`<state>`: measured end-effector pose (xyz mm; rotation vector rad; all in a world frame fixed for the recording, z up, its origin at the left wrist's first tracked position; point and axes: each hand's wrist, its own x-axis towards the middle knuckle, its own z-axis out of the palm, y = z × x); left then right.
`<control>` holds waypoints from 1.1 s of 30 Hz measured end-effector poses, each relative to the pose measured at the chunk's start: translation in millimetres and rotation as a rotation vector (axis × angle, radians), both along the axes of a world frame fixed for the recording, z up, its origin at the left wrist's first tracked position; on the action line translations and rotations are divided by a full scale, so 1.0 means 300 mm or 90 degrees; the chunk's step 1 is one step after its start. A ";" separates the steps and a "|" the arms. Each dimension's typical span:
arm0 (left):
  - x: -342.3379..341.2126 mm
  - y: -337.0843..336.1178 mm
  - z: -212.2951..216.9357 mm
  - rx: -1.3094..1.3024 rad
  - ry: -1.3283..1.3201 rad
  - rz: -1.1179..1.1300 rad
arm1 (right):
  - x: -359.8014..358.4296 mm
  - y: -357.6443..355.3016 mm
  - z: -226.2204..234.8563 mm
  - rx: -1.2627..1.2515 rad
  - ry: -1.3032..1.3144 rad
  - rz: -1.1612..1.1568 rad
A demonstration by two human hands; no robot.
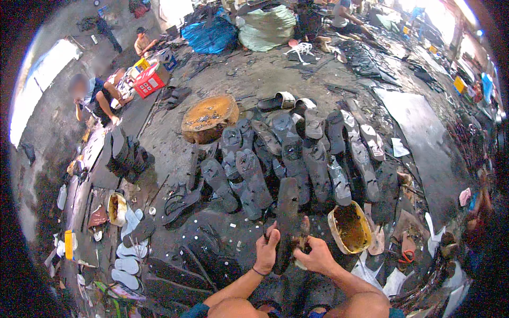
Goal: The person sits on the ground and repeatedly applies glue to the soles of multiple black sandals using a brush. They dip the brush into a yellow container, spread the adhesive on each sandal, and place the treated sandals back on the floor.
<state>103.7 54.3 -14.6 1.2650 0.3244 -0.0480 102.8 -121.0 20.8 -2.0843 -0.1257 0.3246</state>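
Note:
In front of me a long dark shoe sole (288,212) stands nearly upright. My left hand (266,250) is closed on its left edge, thumb raised. At the sole's right side, my right hand (317,254) has its fingers pinched round a short brownish stick-like tool (305,228), its working end hidden. Beyond my hands, many dark soles and sandal pieces (254,177) lie in rows on the floor. Close to my right hand sits a cut-open yellowish container (333,225) with brown, sticky-looking residue inside.
A round wood block (209,114) stands behind the rows. Pale insoles (126,265) and another small tub (116,209) lie left. Paper scraps (395,281) are at right, near a dark flat sheet (424,132). People sit at upper left, near a red box (149,80).

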 end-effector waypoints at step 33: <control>0.102 0.016 0.080 -0.424 0.202 -0.022 | 0.131 0.104 0.247 0.280 -0.097 -0.134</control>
